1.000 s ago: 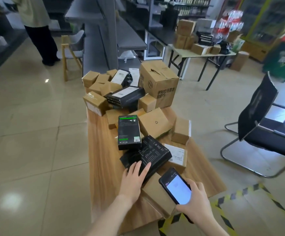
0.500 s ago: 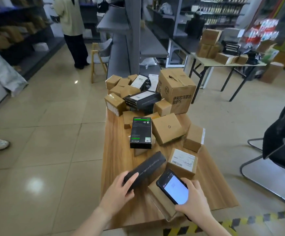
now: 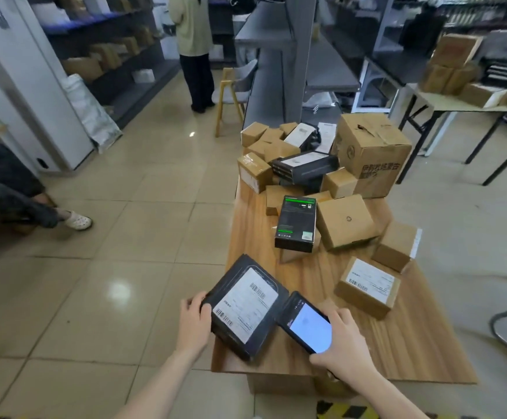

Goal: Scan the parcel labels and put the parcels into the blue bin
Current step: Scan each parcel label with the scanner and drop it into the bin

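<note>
The left hand [image 3: 193, 323] grips the flat black parcel [image 3: 244, 306] label-up over the wooden table's [image 3: 421, 343] near-left corner, presumably so the black phone [image 3: 305, 323] clasped in the right hand [image 3: 347, 346] just beside can scan it; no blue bin is visible.

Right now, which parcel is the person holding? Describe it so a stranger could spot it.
Find the long wooden table piled with parcels and go to its near left corner. There the left hand grips a flat black parcel beside the phone in the right hand. Unlike the brown cartons and the green-striped black box, it alone is hand-held, its white barcode label facing up.
</note>
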Demonstrator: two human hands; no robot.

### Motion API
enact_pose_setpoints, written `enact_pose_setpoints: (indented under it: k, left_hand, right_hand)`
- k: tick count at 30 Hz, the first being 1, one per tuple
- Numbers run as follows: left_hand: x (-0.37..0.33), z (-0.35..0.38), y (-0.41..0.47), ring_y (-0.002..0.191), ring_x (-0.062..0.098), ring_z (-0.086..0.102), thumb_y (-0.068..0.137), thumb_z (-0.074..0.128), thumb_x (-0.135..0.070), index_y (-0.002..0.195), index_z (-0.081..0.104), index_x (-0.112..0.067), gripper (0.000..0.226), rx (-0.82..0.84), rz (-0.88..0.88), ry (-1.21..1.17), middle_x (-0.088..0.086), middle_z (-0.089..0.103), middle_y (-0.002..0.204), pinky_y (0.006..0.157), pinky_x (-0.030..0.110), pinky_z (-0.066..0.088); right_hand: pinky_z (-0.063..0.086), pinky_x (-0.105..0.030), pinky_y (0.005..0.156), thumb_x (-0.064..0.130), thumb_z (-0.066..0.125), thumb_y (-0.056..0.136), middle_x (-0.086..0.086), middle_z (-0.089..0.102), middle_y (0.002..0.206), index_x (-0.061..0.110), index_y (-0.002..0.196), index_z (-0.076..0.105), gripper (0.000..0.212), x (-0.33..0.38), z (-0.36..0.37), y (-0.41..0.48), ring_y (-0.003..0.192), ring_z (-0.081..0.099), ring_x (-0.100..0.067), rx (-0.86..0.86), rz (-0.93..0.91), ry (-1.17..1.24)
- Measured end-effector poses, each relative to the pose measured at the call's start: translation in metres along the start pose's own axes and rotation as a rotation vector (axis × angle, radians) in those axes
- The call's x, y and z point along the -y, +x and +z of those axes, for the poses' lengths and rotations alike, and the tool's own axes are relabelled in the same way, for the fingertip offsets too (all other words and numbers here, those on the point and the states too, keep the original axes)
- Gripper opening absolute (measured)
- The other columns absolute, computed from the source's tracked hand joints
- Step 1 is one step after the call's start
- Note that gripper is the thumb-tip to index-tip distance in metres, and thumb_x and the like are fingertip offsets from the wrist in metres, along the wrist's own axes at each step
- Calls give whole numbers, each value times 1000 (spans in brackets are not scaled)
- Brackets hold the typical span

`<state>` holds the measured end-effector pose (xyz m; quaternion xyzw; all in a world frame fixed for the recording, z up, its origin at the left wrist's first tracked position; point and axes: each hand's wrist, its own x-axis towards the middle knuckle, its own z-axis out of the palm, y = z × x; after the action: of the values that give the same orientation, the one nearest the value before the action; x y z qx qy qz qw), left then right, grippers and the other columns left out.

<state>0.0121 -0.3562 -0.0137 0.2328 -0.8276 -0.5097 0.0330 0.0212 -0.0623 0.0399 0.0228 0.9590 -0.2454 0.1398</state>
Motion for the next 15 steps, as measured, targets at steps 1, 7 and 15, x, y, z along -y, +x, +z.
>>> enact_pose_setpoints:
  k: [1, 7, 15]
  left_hand:
    - [2, -1, 4, 112, 24, 48, 99, 38, -15, 132, 54, -11, 36, 22, -67, -23, 6, 39, 119, 103, 49, 44]
    - [15, -1, 34, 106, 18, 39, 99, 34, -10, 134, 52, -11, 39, 53, -134, 71, 16, 48, 122, 106, 37, 35]
    - [12, 20, 34, 141, 23, 18, 77, 78, -25, 148, 28, -18, 87, 114, -113, 30, 13, 14, 152, 115, 38, 26]
  right_hand:
    - [50, -33, 92, 50, 80, 57, 9, 36, 124, 33, 127, 30, 88, 1, 2, 0, 113, 42, -11, 1, 2, -15]
    - [51, -29, 89, 51, 80, 56, 11, 36, 125, 35, 124, 31, 86, 6, 9, 10, 112, 40, -10, 2, 20, -60]
    - [49, -35, 94, 46, 82, 54, 9, 36, 127, 32, 136, 32, 97, 19, 18, 25, 116, 40, -11, 15, 24, -46]
